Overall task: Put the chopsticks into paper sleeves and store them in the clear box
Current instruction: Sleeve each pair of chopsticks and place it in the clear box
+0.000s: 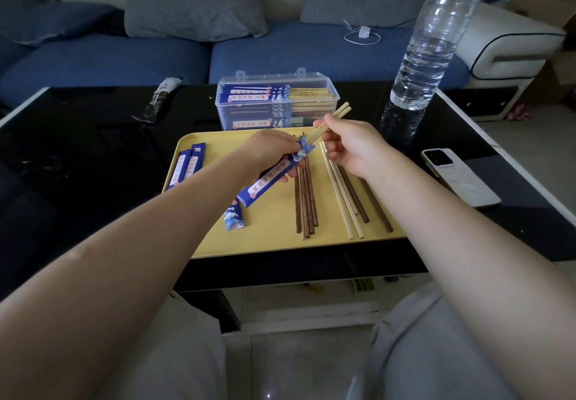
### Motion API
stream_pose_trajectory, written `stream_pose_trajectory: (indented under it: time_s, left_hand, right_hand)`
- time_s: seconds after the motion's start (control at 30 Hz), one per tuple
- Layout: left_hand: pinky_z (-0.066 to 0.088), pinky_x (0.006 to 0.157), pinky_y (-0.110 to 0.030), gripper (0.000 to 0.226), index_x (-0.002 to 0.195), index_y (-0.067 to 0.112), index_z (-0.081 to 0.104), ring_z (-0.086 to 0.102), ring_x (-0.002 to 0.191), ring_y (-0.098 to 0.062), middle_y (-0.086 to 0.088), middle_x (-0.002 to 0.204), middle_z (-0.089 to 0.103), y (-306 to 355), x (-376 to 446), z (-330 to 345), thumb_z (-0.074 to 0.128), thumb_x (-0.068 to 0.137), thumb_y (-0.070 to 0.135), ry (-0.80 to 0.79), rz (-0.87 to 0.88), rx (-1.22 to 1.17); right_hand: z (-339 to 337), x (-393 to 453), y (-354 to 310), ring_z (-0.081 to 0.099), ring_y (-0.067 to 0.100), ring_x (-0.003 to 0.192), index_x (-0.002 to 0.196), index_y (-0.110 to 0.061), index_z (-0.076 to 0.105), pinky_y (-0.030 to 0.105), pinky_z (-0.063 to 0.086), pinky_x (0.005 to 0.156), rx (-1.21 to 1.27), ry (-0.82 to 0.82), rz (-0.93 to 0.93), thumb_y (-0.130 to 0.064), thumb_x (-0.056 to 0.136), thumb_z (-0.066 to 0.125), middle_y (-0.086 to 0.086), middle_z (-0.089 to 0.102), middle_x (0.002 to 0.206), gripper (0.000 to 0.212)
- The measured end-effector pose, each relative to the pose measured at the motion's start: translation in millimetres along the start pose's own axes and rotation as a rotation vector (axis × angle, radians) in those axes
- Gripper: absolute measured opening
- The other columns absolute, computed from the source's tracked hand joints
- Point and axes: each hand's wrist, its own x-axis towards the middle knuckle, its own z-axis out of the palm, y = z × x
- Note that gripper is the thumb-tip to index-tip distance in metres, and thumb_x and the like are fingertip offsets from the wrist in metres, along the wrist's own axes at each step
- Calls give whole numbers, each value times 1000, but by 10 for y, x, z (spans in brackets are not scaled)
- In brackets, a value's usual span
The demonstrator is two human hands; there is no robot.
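Grey trouser legs [436, 353] fill the near edge, and two bare forearms reach out from them over a black glass table [78, 150]. On the table sits a yellow tray [274, 237]. Above the tray the left hand [271, 150] curls its fingers round a blue paper sleeve [271, 178], which slants from near left to far right. The right hand [349, 147] pinches a pair of pale chopsticks [335, 117] between thumb and fingers; their lower ends are at the sleeve's open mouth and their upper ends point far right.

Loose on the tray lie a bundle of dark brown chopsticks [307, 200] in the middle, and more pale and dark sticks [346, 200] to the right. Two empty sleeves [187, 165] lie at the tray's left, and another sleeve [233, 217] lies partly under the left forearm.

Just beyond the tray stands the clear box [274, 103], lid open, stacked with sleeved chopsticks. A water bottle [427, 53] stands to its right, a phone [458, 175] lies right of the tray, and a dark wrapper [162, 97] lies at the far left. A blue sofa [218, 53] with grey cushions runs behind the table.
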Motion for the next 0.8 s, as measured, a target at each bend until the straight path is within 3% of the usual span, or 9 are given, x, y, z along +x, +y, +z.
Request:
stream_pose_trajectory:
  time_s: [0.17, 0.3, 0.47, 0.57, 0.63, 0.8]
  left_hand:
    - [51, 47, -19, 21, 117, 11, 66, 66, 53, -7, -4, 82, 73, 10, 43, -45, 56, 101, 20, 74, 42, 109]
    - [52, 46, -18, 19, 115, 14, 66, 65, 50, -5, -3, 81, 72, 32, 68, -24, 55, 101, 20, 128, 51, 139]
    - [59, 61, -29, 36, 121, 19, 52, 69, 70, -15, -1, 88, 70, 11, 106, 73, 69, 91, 28, 224, 240, 235]
    - [58, 69, -39, 33, 113, 19, 54, 62, 87, -19, 1, 105, 60, -57, 135, 69, 72, 86, 27, 334, 484, 630]
    - [54, 73, -40, 21, 109, 16, 61, 56, 96, -22, -3, 111, 57, -94, 153, 34, 65, 89, 19, 431, 536, 925]
    - [36, 63, -33, 9, 78, 16, 70, 54, 83, -25, -1, 83, 62, -165, 245, -81, 71, 80, 8, 694, 582, 1299]
  right_hand:
    - [51, -30, 5, 51, 9, 72, 107, -14, 77, 21, 49, 59, 42, -63, 37, -31, 101, 61, -1, 59, 87, 24]
    - [113, -49, 3, 60, 9, 72, 109, -8, 75, 20, 53, 61, 122, -47, 16, -24, 101, 61, -1, 66, 83, 23]
    - [166, -20, -35, 67, 13, 70, 109, -3, 69, 22, 58, 62, 254, 53, 57, -12, 98, 63, 7, 66, 82, 16]
    - [175, -2, -50, 69, 14, 69, 105, -4, 66, 24, 60, 62, 350, 86, 92, -9, 98, 62, 9, 68, 80, 10]
    - [177, 25, -53, 68, 15, 71, 105, -3, 66, 25, 61, 63, 381, 88, 101, -8, 98, 63, 10, 67, 81, 9]
    - [233, 74, -50, 65, 19, 72, 101, -3, 61, 28, 61, 62, 409, -32, 111, -14, 99, 64, 10, 63, 82, 11]
